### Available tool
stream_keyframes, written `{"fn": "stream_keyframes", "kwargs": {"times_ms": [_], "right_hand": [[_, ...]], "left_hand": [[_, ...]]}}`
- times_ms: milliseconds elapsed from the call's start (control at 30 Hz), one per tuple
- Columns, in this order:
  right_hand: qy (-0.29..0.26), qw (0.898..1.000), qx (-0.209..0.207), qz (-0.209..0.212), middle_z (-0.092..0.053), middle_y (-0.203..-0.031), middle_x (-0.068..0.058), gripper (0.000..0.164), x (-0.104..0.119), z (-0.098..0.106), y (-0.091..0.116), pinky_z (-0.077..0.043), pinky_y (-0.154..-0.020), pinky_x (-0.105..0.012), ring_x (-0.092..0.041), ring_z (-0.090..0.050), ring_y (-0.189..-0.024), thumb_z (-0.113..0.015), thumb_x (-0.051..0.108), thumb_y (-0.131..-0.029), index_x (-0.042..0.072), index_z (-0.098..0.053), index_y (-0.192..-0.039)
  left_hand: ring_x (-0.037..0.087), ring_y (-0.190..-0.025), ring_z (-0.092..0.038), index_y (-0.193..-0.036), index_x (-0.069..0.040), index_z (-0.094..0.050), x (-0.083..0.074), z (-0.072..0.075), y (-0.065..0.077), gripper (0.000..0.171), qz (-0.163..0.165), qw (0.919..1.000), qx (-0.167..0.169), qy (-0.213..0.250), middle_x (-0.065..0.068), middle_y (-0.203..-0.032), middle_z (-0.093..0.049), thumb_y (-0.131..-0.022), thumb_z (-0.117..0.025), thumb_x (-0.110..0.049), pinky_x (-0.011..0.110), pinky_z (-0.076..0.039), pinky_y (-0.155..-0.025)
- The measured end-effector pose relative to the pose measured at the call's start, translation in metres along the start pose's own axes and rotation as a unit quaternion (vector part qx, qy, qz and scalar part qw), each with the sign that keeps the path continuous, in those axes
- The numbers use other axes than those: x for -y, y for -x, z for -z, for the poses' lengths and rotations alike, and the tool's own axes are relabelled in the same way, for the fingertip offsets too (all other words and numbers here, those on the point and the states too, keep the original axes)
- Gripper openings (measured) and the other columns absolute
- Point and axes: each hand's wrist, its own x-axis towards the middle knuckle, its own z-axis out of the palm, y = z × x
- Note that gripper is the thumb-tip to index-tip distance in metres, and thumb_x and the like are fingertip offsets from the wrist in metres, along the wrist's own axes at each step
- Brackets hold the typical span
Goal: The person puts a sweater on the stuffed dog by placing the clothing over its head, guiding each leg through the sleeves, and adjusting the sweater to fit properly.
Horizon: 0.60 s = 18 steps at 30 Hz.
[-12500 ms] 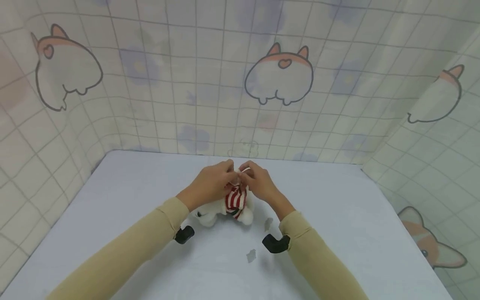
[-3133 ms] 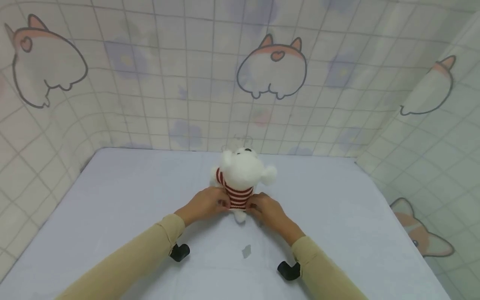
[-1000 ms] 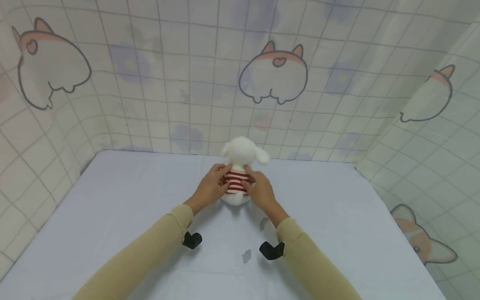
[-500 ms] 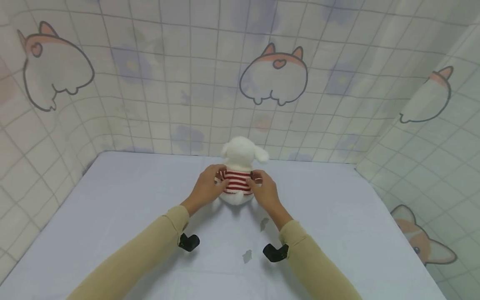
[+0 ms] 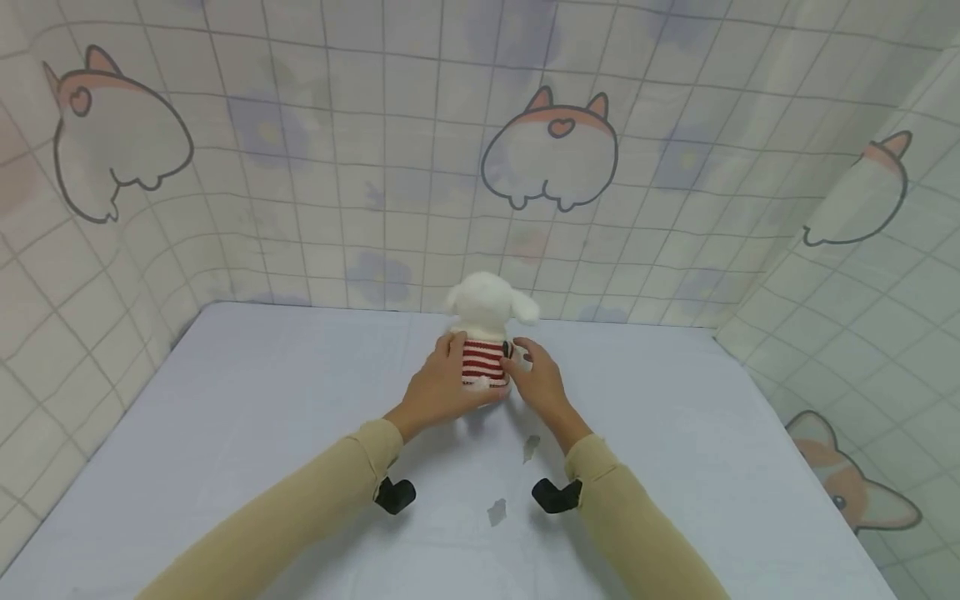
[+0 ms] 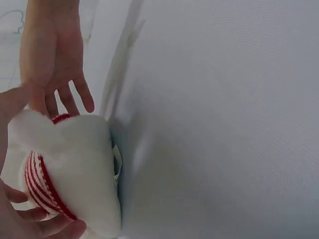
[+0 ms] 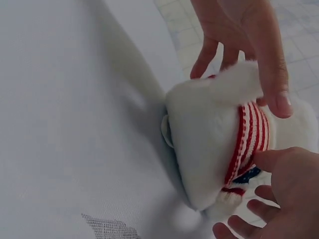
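A white plush dog (image 5: 483,302) with floppy ears sits upright at the far middle of the table, its back toward me. It wears a red-and-white striped knit sweater (image 5: 483,360); its face is hidden. On its left side my left hand (image 5: 442,385) holds it, the thumb across the lower back by the tail, the fingers around its flank. At the other side, my right hand (image 5: 542,382) touches the sweater with the thumb, its fingers spread loosely. A small white tag (image 6: 117,162) shows beneath the toy in the left wrist view.
The white-covered table (image 5: 285,375) has two small grey patches (image 5: 497,512) in front of the toy. Behind it hangs a gridded curtain (image 5: 405,167) printed with corgis. Black wrist mounts (image 5: 555,496) hang under both sleeves.
Earlier the dog lay down, then its head pointed backward; now it sits upright. In the last half second my left hand moved rightward onto its lower back; the toy shifted slightly right.
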Motion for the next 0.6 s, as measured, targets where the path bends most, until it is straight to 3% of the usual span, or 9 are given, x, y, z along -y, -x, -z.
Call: {"fn": "stream_keyframes", "kwargs": {"times_ms": [233,333,600], "right_hand": [[0.010,0.998,0.061,-0.017,-0.037,-0.154,-0.012,0.060,-0.008,0.004,-0.009,-0.027,-0.115,-0.057,-0.035,-0.032,-0.143,-0.055,0.042,-0.096,0.021,-0.038,-0.149],[0.020,0.997,0.074,-0.016,-0.036,-0.155,-0.011,0.059,-0.008,0.006,-0.011,-0.023,-0.116,-0.057,-0.035,-0.028,-0.145,-0.054,0.042,-0.096,0.020,-0.038,-0.149],[0.074,0.995,0.059,0.040,-0.054,-0.137,-0.012,0.051,-0.015,0.007,-0.016,-0.038,-0.108,-0.051,-0.033,-0.048,-0.130,-0.055,0.031,-0.096,0.011,-0.047,-0.143]], "left_hand": [[0.035,-0.117,-0.055,-0.149,-0.002,-0.025,0.005,-0.008,-0.003,0.096,-0.034,0.9985,-0.025,-0.036,0.021,-0.147,-0.034,-0.080,-0.075,-0.046,0.048,-0.055,-0.085],[0.036,-0.122,-0.053,-0.150,-0.002,-0.023,0.009,-0.007,-0.003,0.094,-0.039,0.9981,-0.019,-0.044,0.022,-0.149,-0.033,-0.082,-0.074,-0.040,0.048,-0.054,-0.088],[0.035,-0.130,-0.047,-0.153,-0.008,-0.021,0.022,0.008,-0.004,0.086,-0.030,0.9987,0.010,-0.040,0.019,-0.151,-0.032,-0.084,-0.070,-0.023,0.048,-0.051,-0.092]]}}
